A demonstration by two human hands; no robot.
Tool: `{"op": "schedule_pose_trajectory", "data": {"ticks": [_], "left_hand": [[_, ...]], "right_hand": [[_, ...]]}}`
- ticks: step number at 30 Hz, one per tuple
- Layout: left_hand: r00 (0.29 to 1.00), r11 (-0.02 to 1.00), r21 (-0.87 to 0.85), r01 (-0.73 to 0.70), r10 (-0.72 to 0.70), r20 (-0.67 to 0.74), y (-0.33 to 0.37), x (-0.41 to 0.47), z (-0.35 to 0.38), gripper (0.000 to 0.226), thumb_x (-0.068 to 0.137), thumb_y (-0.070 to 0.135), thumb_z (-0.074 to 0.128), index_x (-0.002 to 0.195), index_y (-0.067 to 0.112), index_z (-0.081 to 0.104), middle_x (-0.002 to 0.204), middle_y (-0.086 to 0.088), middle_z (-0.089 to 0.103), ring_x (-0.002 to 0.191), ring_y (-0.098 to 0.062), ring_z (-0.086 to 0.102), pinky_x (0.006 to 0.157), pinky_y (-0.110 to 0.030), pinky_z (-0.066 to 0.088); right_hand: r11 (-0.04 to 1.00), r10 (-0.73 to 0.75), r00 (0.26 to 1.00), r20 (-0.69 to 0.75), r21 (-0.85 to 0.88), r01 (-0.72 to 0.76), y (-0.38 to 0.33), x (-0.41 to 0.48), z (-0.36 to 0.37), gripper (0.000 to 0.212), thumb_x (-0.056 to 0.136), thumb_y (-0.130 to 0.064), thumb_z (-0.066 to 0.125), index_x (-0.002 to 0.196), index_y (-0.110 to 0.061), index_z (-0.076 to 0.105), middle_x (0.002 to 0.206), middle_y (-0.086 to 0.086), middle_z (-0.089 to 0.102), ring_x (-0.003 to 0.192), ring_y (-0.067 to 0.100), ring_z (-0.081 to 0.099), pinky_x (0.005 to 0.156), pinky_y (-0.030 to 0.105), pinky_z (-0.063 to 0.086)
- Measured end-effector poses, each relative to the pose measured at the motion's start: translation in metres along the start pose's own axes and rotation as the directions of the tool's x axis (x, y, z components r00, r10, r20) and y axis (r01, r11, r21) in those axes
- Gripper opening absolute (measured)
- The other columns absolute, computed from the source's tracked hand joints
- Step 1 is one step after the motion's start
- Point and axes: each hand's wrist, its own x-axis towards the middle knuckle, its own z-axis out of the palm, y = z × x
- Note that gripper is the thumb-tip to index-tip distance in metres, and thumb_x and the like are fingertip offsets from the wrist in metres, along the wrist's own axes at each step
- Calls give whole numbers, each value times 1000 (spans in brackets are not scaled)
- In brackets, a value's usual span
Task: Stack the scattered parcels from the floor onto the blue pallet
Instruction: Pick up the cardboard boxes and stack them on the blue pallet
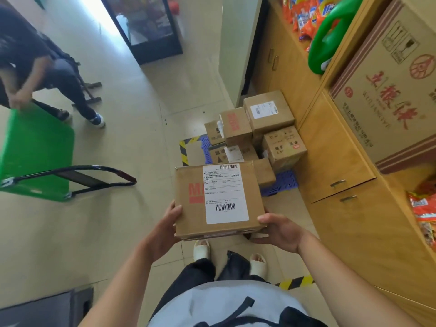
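Cannot see the underside of the brown cardboard parcel (218,199) with the white shipping label, nor the fingers beneath it. Cannot read the label's small print, only two barcodes and a red block-letter mark partly covered by the label. Cannot see most of the blue plastic lattice pallet (283,182): covered by the stacked brown cardboard boxes (254,135), with only its near right corner and a strip at the far left showing. Found the left grip (165,226) clamped on the parcel's near left corner, thumb against the corner's upper edge, fingers curled out of sight below. Found the right grip (279,228) cupped under the near right corner, palm turned up, thumb pressed on the top edge. Found the parcel held level in the air between both, above the tiled floor and short of the pallet, the stack just beyond its far side. Recorded yellow-and-black hazard tape (182,152) on the floor at the pallet's left edge. Recorded, to the right, pale wooden cabinets (342,161) close beside the pallet, carrying a large tan carton with red characters (389,90), a green plastic jug (330,36) and orange packets (304,13), all cut off by the frame. Recorded, to the left, a green flat trolley (35,152) with a black tubular handle lying low, partly out of frame, and a second person in dark clothes (35,62) bent over it, one hand at its far edge. Recorded, further back, a black-framed glass display case (151,27), top cut off. Recorded, below the parcel, two feet in cream slippers (201,250).
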Motion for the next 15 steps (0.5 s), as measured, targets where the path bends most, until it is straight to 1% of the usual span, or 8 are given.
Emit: {"op": "schedule_pose_trajectory", "data": {"ticks": [2,4,6,7,10,12,13,15], "left_hand": [[999,1000,-12,-15,14,-41,9,-3,-7,96,63,63,80,145,30,42,144,-11,52,127,-37,54,92,-52,53],[999,999,-28,-35,34,-42,20,-2,-20,98,61,62,81,145,26,44,142,-14,55,126,-37,56,86,-48,55],[998,997,-59,-55,55,-2,33,1,-40,99,61,60,81,145,22,44,140,-15,56,124,-37,57,84,-47,56],[998,995,-78,-62,63,15,40,5,-53,99,62,59,81,145,20,45,140,-16,57,124,-38,57,83,-47,56],[995,994,-73,-82,86,57,61,20,-93,96,65,58,79,146,22,43,144,-17,53,127,-40,54,87,-51,54],[993,995,-30,-93,95,72,80,31,-122,94,64,57,79,145,26,44,145,-17,50,123,-37,56,81,-47,55],[992,996,0,-94,93,86,91,35,-135,92,63,57,80,144,29,46,145,-16,51,121,-35,57,79,-45,55],[988,996,51,-78,70,140,116,39,-165,93,60,57,82,142,31,47,142,-14,53,121,-36,57,80,-47,55]], "right_hand": [[1000,17,1000,2,-20,-17,-5,8,7,97,44,-42,93,131,-17,59,123,17,57,111,33,50,108,56,39],[999,7,1000,-16,-39,-7,-11,20,19,102,44,-44,93,135,-18,56,125,18,57,112,32,51,104,54,42],[999,-27,999,-33,-41,25,-18,34,35,105,47,-46,92,141,-27,49,130,17,59,112,30,54,95,48,45],[998,-43,998,-42,-44,41,-22,41,44,103,50,-49,90,142,-32,47,133,15,59,112,29,55,94,46,45],[992,-109,985,-137,-84,98,-35,65,70,104,53,-62,86,145,-43,41,137,9,59,118,30,56,103,49,40],[983,-176,956,-235,-93,158,-48,83,91,113,50,-66,85,149,-42,35,141,8,56,122,30,56,103,52,42],[977,-210,939,-274,-92,191,-54,90,102,116,50,-68,85,150,-42,32,145,7,52,126,31,54,105,55,43],[964,-267,905,-331,-101,248,-69,106,128,122,47,-72,84,151,-44,28,153,2,43,136,31,45,111,62,35]]}}
